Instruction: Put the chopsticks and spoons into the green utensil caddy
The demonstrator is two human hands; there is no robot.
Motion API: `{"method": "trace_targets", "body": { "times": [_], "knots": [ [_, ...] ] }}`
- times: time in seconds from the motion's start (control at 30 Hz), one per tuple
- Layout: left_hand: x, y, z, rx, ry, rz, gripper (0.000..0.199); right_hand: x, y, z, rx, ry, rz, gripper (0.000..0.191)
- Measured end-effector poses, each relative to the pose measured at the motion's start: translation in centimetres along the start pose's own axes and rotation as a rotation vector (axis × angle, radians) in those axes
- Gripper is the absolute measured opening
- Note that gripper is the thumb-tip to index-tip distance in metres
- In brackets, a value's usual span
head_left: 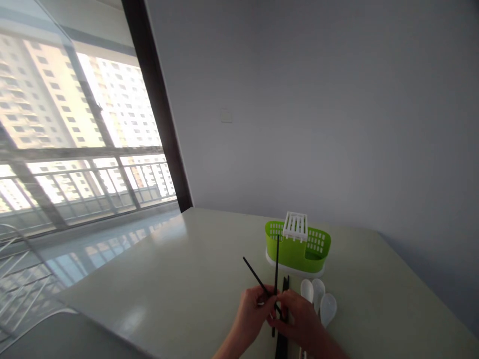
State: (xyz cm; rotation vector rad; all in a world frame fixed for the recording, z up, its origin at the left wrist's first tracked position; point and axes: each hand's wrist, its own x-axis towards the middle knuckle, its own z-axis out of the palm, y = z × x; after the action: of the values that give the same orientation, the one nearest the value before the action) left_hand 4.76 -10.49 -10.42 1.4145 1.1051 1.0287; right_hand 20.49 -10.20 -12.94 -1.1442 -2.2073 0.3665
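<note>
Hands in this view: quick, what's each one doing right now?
Left hand: closed, holding dark chopsticks.
Right hand: curled at the chopsticks; whether it grips one cannot be told.

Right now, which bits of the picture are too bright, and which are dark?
In the head view, the buildings outside look washed out, pale glare marks the table, the wall dims toward the top right, and the chopsticks show black.

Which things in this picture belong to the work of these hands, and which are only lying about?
Seemingly in the job:
- crossed dark chopsticks, held between left hand and right hand
- probably, more chopsticks on the table
- perhaps, white spoons and green basket, close by

Just around:
- wall plate
- white metal frame, far left
</note>
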Motion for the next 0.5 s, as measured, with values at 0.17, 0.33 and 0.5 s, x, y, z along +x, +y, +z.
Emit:
{"method": "trace_targets", "body": {
  "times": [0.17,0.33,0.5],
  "knots": [
    [-0.3,-0.2,0.8,0.013,-0.014,0.039,0.022,-0.4,0.9,1.3,0.071,0.046,-0.072,0.006],
    [-0.5,1.1,0.1,0.018,-0.055,0.038,0.025,-0.7,1.2,2.1,0.125,0.03,-0.176,0.017],
    [-0.3,2.1,-0.5,-0.031,-0.101,0.085,0.023,-0.6,0.9,2.6,0.012,-0.02,-0.164,0.013]
  ]
}}
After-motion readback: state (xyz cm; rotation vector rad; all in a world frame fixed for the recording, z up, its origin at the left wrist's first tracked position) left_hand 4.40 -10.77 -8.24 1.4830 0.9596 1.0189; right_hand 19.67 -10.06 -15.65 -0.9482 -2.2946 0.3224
